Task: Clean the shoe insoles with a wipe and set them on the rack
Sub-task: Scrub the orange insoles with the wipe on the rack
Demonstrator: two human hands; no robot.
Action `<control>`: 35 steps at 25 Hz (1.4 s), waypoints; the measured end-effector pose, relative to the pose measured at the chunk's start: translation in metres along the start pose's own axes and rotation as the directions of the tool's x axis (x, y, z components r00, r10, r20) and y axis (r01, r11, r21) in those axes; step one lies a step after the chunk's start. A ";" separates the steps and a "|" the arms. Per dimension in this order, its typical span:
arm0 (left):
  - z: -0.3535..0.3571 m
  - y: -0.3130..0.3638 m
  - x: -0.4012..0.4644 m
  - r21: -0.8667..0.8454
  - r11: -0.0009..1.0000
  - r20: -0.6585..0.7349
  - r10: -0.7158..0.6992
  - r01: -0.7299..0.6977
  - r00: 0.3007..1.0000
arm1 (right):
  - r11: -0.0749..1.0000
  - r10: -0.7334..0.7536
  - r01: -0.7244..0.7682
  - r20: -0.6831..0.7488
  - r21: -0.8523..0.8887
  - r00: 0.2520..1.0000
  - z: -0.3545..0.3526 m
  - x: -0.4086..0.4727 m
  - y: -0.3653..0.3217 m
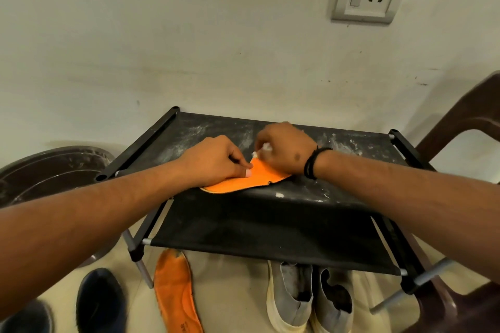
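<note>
While a person leans over a low black fabric shoe rack (270, 227) set against a pale wall, both bare arms reach in from the bottom of the view. At far left a dark round basin (51, 170) sits on the floor. Next, the left hand (216, 161) presses down on an orange insole (243, 180) lying on the rack's dusty top shelf, fingers curled with the tips pinning its edge. Just right of it, the right hand (284, 150), with a black band on the wrist, pinches a small white wad, most likely the wipe (263, 149), against the insole's far end; the wad is mostly hidden by the fingers. On the floor below, from left to right, lie a dark shoe (100, 300), a second orange insole (174, 292) and a pair of grey slip-on shoes (308, 297). A brown plastic chair (460, 138) stands at far right. The step in hand appears to be wiping the first insole. Next, it likely needs leaving on the shelf, then the floor insole picked up and wiped the same way.
</note>
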State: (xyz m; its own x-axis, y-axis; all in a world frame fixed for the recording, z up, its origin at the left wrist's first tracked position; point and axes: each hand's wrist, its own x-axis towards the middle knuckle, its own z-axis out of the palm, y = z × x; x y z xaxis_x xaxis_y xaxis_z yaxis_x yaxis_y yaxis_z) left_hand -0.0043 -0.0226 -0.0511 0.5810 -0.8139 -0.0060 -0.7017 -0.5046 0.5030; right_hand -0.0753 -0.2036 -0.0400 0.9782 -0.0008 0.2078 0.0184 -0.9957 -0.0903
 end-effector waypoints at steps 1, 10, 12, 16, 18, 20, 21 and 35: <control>0.000 -0.001 0.001 0.009 1.000 -0.010 -0.007 0.007 1.000 | 0.997 -0.050 0.048 0.030 0.058 0.998 0.003 -0.006 -0.011; 0.001 0.003 -0.001 -0.010 1.000 -0.024 -0.002 0.002 1.000 | 0.965 0.163 -0.180 -0.103 -0.190 0.981 -0.008 0.011 0.034; 0.002 0.002 -0.003 -0.003 1.000 -0.041 0.006 -0.006 0.999 | 0.996 0.083 -0.080 -0.131 0.028 0.988 -0.009 -0.006 0.022; 0.003 0.002 -0.002 -0.007 1.000 -0.076 0.009 -0.010 0.997 | 0.999 0.042 -0.043 0.046 0.020 0.998 0.001 -0.033 0.033; 0.002 0.002 -0.002 -0.019 1.000 -0.081 -0.004 0.003 0.997 | 0.963 0.260 -0.257 -0.034 0.079 0.965 -0.005 -0.032 0.058; 0.001 0.004 -0.003 -0.055 0.997 -0.098 -0.051 0.046 0.994 | 0.862 0.479 -0.436 -0.133 0.260 0.868 -0.012 -0.031 0.075; 0.000 0.005 -0.003 -0.087 0.993 -0.105 -0.083 0.074 0.991 | 0.788 0.565 -0.483 -0.137 0.381 0.814 -0.015 -0.032 0.078; -0.023 0.062 -0.004 -0.304 0.812 0.129 -0.483 0.498 0.866 | 0.469 0.507 -0.459 0.196 0.754 0.839 -0.051 -0.056 -0.014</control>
State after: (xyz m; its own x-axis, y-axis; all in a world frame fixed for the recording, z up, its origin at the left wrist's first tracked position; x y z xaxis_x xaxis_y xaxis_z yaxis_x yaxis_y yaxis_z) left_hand -0.0406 -0.0434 0.0001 0.7887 -0.4986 -0.3597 -0.1553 -0.7277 0.6681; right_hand -0.1413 -0.1939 -0.0007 0.8710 -0.4872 -0.0624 -0.2847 -0.3971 -0.8725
